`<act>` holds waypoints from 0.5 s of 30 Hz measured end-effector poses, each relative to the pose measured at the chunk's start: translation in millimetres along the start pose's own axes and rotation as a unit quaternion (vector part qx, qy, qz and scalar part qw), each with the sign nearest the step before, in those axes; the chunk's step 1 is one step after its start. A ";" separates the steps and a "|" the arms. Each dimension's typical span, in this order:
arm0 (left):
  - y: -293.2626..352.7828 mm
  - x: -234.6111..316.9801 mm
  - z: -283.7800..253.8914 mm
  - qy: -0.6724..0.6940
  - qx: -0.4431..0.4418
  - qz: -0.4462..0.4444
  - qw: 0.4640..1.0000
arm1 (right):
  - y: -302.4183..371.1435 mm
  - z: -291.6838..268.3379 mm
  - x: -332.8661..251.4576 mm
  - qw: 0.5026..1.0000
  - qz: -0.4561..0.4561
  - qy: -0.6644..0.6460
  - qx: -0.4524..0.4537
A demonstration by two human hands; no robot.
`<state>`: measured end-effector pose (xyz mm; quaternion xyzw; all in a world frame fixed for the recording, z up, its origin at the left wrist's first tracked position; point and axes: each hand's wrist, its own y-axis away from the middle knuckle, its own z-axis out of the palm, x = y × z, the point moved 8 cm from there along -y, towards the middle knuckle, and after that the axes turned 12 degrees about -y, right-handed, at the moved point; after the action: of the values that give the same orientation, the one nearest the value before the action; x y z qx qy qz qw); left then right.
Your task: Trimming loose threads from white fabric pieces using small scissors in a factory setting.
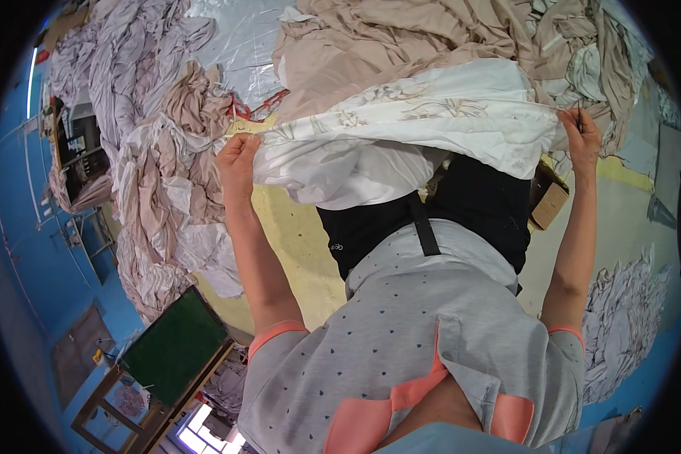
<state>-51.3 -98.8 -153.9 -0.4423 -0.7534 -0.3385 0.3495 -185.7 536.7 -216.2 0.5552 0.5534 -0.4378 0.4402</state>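
Observation:
A white cloth (461,113) with a pale floral print is stretched sideways between my two hands, in front of my body. My left hand (238,155) is closed in a pinch on its left end. At the other end my right hand (581,140) grips the right corner, fingers closed. A small dark pointed tool (579,113) sticks up from the right fingers; its kind is too small to make out. The lower part of the cloth sags in folds over my black trousers (477,200).
Beige fabric (401,38) lies heaped beyond the cloth. Piles of pink and white cloth (170,204) stand at the left, grey-lilac fabric (129,68) behind them. A cardboard box (550,203) sits by my right leg, a grey fabric heap (620,325) farther right, a green-topped table (175,344) lower left.

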 end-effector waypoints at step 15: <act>11.8 108.3 48.2 -0.443 0.086 0.215 0.866 | 7.4 32.4 -19.7 0.999 -0.021 0.009 0.030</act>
<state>-91.1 -8.2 -87.4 -0.6652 -0.7411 0.0426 0.0799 -178.4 500.6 -204.4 0.5603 0.5554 -0.4587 0.4089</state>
